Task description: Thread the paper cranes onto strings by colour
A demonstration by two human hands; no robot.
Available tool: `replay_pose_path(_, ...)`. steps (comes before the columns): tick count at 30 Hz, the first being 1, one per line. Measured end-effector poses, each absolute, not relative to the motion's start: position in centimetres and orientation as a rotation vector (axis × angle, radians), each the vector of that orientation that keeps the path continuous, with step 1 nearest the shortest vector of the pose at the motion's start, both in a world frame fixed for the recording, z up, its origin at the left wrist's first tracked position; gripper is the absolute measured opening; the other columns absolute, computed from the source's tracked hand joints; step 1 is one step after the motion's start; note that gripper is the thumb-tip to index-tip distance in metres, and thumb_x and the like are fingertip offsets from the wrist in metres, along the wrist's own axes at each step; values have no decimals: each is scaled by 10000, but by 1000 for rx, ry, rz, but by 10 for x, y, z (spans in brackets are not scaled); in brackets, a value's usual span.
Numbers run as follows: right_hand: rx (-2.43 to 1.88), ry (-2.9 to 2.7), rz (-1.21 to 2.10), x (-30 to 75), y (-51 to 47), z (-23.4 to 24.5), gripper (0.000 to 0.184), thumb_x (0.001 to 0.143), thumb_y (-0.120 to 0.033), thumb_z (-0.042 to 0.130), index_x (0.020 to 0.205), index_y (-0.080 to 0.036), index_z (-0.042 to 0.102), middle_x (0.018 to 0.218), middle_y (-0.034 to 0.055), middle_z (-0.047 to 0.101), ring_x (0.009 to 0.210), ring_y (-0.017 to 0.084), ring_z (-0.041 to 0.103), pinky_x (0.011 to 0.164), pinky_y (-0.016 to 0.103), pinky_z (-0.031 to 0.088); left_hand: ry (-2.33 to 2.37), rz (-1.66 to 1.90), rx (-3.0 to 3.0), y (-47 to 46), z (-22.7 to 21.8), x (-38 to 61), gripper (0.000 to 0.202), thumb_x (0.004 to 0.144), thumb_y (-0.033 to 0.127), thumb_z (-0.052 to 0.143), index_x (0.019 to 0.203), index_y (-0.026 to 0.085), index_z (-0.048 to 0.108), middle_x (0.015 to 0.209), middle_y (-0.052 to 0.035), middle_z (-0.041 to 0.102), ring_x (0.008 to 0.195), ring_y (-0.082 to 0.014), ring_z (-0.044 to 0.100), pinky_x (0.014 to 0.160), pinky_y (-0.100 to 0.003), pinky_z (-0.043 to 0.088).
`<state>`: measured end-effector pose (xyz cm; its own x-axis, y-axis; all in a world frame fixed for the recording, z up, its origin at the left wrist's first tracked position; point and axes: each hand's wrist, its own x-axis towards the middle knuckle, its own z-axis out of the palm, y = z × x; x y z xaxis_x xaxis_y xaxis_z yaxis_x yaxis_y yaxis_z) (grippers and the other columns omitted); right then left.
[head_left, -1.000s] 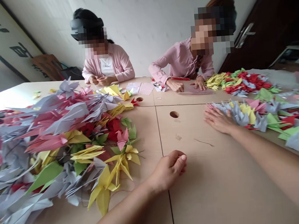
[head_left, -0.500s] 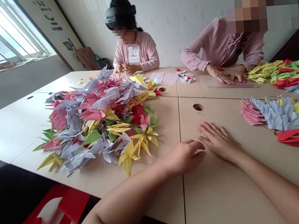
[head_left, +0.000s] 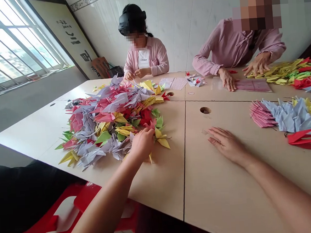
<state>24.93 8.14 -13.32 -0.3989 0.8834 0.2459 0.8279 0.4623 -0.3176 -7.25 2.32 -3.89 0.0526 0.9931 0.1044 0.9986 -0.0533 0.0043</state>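
A large heap of folded paper cranes [head_left: 112, 112] in lilac, pink, yellow, green and red covers the left part of the table [head_left: 203, 184]. At the heap's near right edge, my left hand [head_left: 143, 142] is curled over a yellow paper crane [head_left: 162, 141]; its fingertips are partly hidden. Yellow points stick out beside and below that hand. My right hand [head_left: 225, 143] lies on the bare tabletop, palm down, fingers stretched out, holding nothing. To its right is a row of pink, pale blue and yellow folded cranes [head_left: 294, 115], with a red crane [head_left: 305, 139] in front.
Two people in pink shirts sit across the table; one [head_left: 146, 56] handles something small, the other's hand [head_left: 227, 79] rests by a clear sheet [head_left: 253, 85]. More folded paper [head_left: 282, 72] lies at far right. The tabletop has a round hole [head_left: 205, 110]. A red chair [head_left: 71, 211] stands lower left.
My left hand has moved left from beside my right hand to the heap's edge and its yellow crane. My right hand stays flat. The far right person's one hand has shifted toward the folded paper.
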Motion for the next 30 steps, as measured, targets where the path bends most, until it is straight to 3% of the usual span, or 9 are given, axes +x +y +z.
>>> replay_pose_path(6,-1347,-2248,285,258,85,-136,604,915,-553,282,1233,-131,576,1303,159,552,1247,287,473,1054,474,385,-2030,-220,-2218,8,-44,-57,185,875,227,477,810,216,651,933,-49,636,925,-228,556,821,-353,384)
replay_pose_path(10,-1348,-2272,281,258,84,-137,588,912,-542,306,1230,-131,581,1313,162,540,1258,295,460,1059,480,375,-1948,-316,-2224,-2,-41,-46,171,860,204,512,752,216,645,814,-30,657,869,-221,555,826,-359,381)
replay_pose_path(16,-1338,-2273,282,259,85,-137,589,912,-535,310,1229,-119,582,1306,172,544,1249,304,467,1056,492,376,-1919,-488,-2403,-6,-36,-45,153,865,261,522,922,215,656,962,-29,688,922,-220,585,848,-363,421)
replay_pose_path(20,-1325,-2281,287,260,85,-136,583,909,-543,313,1225,-134,585,1310,165,543,1256,302,461,1053,494,380,-1965,-633,-2198,5,-22,-77,271,856,149,426,1018,189,640,983,-54,687,918,-218,587,871,-362,440)
replay_pose_path(27,-1334,-2285,301,262,84,-136,582,900,-537,340,1210,-115,594,1311,174,539,1243,313,472,1041,501,395,-2002,-146,-2102,7,1,-154,494,727,124,479,1196,229,594,1207,-78,582,1112,-295,502,937,-431,427)
replay_pose_path(30,-1333,-2293,299,262,83,-135,563,901,-522,347,1207,-120,596,1320,171,532,1243,310,473,1044,498,393,-1982,-57,-2057,4,-2,-172,330,788,197,480,1055,234,670,1197,-85,584,1086,-306,505,897,-436,446)
